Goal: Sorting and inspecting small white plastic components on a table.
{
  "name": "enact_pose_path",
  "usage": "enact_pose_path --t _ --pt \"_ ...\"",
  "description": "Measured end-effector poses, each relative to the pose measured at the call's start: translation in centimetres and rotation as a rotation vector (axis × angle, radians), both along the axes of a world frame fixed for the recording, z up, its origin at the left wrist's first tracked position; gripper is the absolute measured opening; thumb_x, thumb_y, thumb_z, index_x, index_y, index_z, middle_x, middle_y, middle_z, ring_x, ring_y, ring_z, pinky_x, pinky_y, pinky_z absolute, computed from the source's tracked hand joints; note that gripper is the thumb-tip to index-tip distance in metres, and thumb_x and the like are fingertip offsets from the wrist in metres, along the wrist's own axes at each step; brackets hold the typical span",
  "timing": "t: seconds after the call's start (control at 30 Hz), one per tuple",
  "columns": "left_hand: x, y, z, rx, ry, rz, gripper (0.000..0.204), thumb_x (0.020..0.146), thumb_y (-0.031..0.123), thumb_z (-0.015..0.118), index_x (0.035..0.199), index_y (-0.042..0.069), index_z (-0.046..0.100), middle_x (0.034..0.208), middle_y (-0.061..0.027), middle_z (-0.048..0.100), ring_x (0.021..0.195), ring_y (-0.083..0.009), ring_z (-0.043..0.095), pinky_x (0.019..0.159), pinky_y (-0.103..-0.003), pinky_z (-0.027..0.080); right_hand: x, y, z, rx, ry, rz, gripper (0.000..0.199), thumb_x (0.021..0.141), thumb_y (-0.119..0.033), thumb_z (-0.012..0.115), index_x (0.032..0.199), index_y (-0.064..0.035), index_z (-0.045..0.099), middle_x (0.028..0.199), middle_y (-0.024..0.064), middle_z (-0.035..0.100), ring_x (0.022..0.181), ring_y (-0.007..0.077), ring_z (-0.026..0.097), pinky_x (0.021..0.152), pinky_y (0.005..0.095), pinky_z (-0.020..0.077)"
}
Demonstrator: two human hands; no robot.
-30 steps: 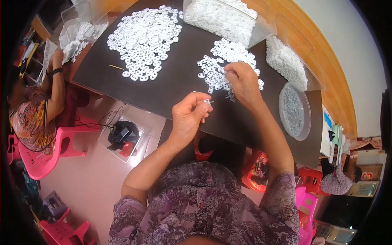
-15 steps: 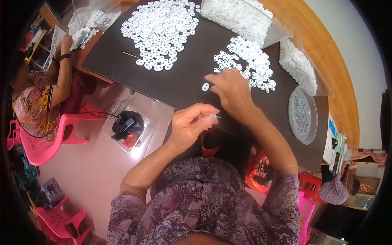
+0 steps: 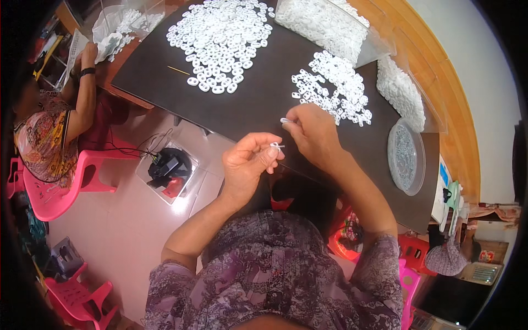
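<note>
My left hand pinches a small white piece with a thin metal screw sticking out toward the right, between thumb and forefinger. Close by, to its upper right, my right hand grips a white two-hole oval plastic piece, tilted so that mostly its edge shows. The two pieces are apart. Beyond the right hand lies a pile of small white plastic parts. A larger heap of white two-hole ovals spreads over the far left of the dark table.
A clear bin of white parts stands at the back, another heap of white parts to its right. A round clear dish holds small metal pieces. A thin yellowish stick lies on the table. Another person sits at far left.
My right hand has picked up the single oval from the table and drawn a little nearer. My left hand has shifted slightly left and up, still pinching its piece.
</note>
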State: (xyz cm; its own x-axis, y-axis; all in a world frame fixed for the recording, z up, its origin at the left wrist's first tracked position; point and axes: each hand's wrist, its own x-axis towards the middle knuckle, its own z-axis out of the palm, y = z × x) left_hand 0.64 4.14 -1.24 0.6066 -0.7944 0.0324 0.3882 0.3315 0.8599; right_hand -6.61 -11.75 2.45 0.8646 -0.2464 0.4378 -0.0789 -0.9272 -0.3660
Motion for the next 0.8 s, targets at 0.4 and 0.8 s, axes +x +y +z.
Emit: enact_pose_path --t 0.4,0.8 --pt "-0.8 -2.0 1.6 -0.014 0.079 0.075 0.014 0.089 0.005 0.058 0.101 -0.003 0.058 0.084 -0.0094 0.064 0.067 -0.0093 0.058 0.058 -0.02 0.048 -2.9 2.9 1.5 0.322 -0.065 -0.115 0.009 0.081 -0.003 0.063 0.089 -0.0012 0.059 0.073 0.0068 0.059 0.066 0.0122 0.057 0.06 0.0255 0.045" --pt "-1.6 -2.2 2.2 -0.123 0.118 0.006 0.017 0.089 0.006 0.058 0.102 -0.005 0.057 0.083 -0.0102 0.063 0.067 -0.011 0.058 0.057 -0.022 0.049 -4.2 3.2 2.1 1.322 -0.187 -0.111 0.014 0.082 -0.001 0.064 0.095 0.0027 0.06 0.087 0.0071 0.064 0.08 0.0123 0.061 0.075 0.0241 0.0479"
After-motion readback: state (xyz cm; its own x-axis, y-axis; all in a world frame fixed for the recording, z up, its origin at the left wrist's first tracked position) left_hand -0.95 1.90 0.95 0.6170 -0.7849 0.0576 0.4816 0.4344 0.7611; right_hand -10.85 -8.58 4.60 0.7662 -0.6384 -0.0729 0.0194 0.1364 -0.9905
